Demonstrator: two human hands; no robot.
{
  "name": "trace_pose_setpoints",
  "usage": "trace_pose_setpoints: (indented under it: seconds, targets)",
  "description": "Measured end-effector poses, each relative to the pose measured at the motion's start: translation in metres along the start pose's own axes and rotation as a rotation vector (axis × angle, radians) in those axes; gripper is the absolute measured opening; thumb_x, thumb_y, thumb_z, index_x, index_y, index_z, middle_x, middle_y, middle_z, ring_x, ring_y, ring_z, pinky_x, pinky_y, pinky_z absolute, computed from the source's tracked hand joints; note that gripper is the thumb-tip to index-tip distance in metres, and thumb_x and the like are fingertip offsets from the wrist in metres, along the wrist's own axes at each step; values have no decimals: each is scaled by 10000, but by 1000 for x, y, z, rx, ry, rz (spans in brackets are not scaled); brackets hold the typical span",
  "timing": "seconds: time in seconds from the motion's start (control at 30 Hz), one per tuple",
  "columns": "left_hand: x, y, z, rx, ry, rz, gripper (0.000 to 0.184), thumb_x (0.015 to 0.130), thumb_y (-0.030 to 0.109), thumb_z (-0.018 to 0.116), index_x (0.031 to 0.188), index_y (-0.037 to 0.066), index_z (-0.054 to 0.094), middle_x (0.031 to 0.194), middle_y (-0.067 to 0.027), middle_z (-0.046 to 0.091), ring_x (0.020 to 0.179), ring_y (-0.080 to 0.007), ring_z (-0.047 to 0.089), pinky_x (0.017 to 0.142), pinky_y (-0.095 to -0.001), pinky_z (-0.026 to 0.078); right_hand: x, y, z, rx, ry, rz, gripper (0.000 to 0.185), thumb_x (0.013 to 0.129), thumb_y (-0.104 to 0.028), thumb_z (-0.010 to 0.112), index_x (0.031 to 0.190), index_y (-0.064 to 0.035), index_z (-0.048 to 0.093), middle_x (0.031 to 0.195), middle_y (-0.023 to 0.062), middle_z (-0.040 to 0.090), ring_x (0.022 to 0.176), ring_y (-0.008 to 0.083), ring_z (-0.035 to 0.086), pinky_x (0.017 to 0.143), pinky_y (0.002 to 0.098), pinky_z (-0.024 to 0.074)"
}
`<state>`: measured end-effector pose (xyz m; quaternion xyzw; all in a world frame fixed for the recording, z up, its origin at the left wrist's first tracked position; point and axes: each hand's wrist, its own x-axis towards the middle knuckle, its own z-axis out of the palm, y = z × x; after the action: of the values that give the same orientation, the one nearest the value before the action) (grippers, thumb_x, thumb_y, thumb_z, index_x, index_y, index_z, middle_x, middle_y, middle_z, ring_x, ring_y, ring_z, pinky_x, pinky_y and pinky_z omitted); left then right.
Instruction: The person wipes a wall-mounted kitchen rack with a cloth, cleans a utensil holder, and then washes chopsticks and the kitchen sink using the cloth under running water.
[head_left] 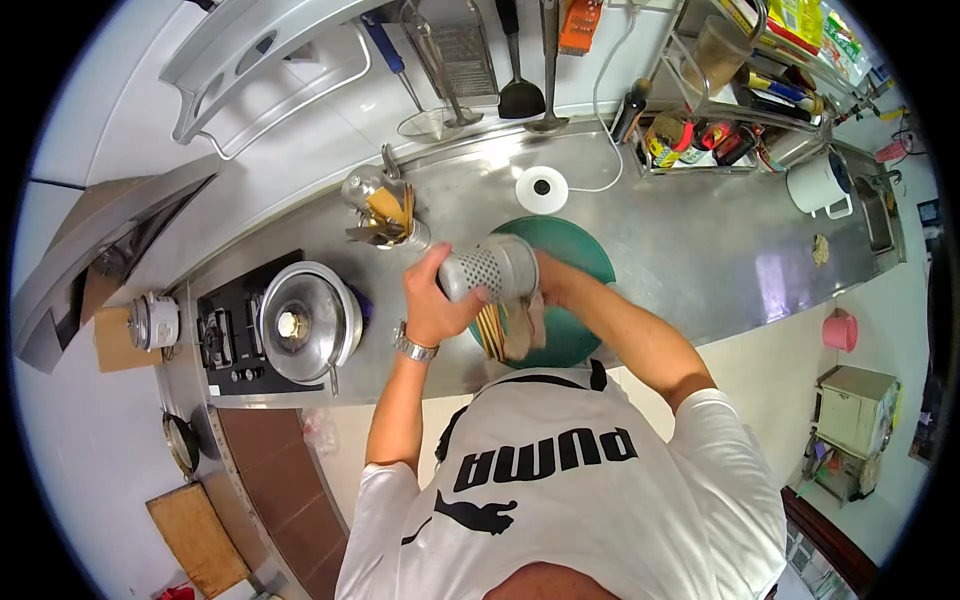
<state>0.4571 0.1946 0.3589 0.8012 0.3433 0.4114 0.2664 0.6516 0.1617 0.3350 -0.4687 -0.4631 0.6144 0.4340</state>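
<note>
My left hand (432, 305), with a metal watch at its wrist, is wrapped round a perforated metal utensil holder (478, 272), tilted on its side. At the holder's wider right end, my right hand (552, 285) has its fingers closed on a brownish cloth (525, 330) that hangs down. The holder partly hides those fingers. Below both hands lies a round green board or tray (578, 335) on the steel counter. Several chopsticks (490, 332) lie together at its left side, next to the cloth.
A lidded steel pan (312, 322) sits on the black gas hob (232, 335) to the left. Behind my left hand stands a second holder (415, 236) with cutlery. A white round device (542, 190) with a cord lies beyond the board. A condiment rack (700, 150) occupies the back right.
</note>
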Motion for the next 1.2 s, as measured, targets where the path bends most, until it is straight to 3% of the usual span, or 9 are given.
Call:
trace_pose_setpoints:
  seconds: [0.13,0.2,0.27,0.3,0.43,0.63,0.8,0.9,1.2]
  targets:
    - [-8,-29,-4,54,-70,-57,708,778,539,628,1148,-51,496,830,-192,602,715,-279,629,648,-360,494,5,21,9,552,-1,312,287,784,-107,599,1063,-46,626,988,90,657,883,161,603,761,347,496]
    - [-14,-37,0,113,-36,-59,736,789,584,594,1170,-37,494,841,-179,614,708,-259,637,622,-341,503,7,15,-1,-147,54,-172,278,740,-127,625,1001,-30,626,890,118,664,822,213,635,707,361,503]
    - [-21,-30,-2,-717,-180,-819,715,807,637,527,1139,4,526,837,-135,638,647,-197,643,526,-269,505,18,33,-14,-505,68,-290,276,709,-139,639,957,-21,610,818,132,651,774,259,636,670,382,499]
    - [-18,-27,-4,-716,-174,-819,715,807,637,527,1139,4,526,837,-135,638,647,-197,643,526,-269,505,22,38,-18,-866,90,-411,279,678,-150,653,913,-12,594,745,146,639,725,304,636,632,403,495]
    - [-7,-25,-3,-871,-270,-1135,541,840,580,521,987,60,560,726,-67,635,518,-126,592,418,-207,455,9,-25,-12,-1202,-134,-499,279,639,-156,663,841,0,553,637,157,587,656,372,597,589,448,471]
    - [-11,-21,25,-983,-6,-1080,362,856,455,547,854,94,571,623,-20,591,436,-99,507,370,-216,391,12,-5,-18,-946,-10,-503,203,660,-62,645,859,-58,607,732,138,619,691,301,615,604,379,465]
    - [-11,-29,28,-1077,152,-1028,376,865,468,501,885,101,582,655,-17,589,474,-127,513,405,-249,390,12,19,-26,-152,3,-227,248,806,-10,556,1044,-32,622,933,55,645,809,134,597,737,254,471]
    - [-6,-27,19,-1414,327,-1142,429,870,517,435,963,128,590,771,-20,625,579,-165,572,434,-278,394,-10,-12,-33,234,92,-77,250,785,-12,544,1020,-14,630,968,71,654,879,159,619,773,279,479]
    - [-14,-42,17,-1710,222,-994,444,843,573,391,1020,217,588,924,7,646,753,-199,621,470,-330,409,-29,14,-68,266,230,158,234,886,-130,519,1090,-32,580,1011,62,637,894,156,622,773,258,497]
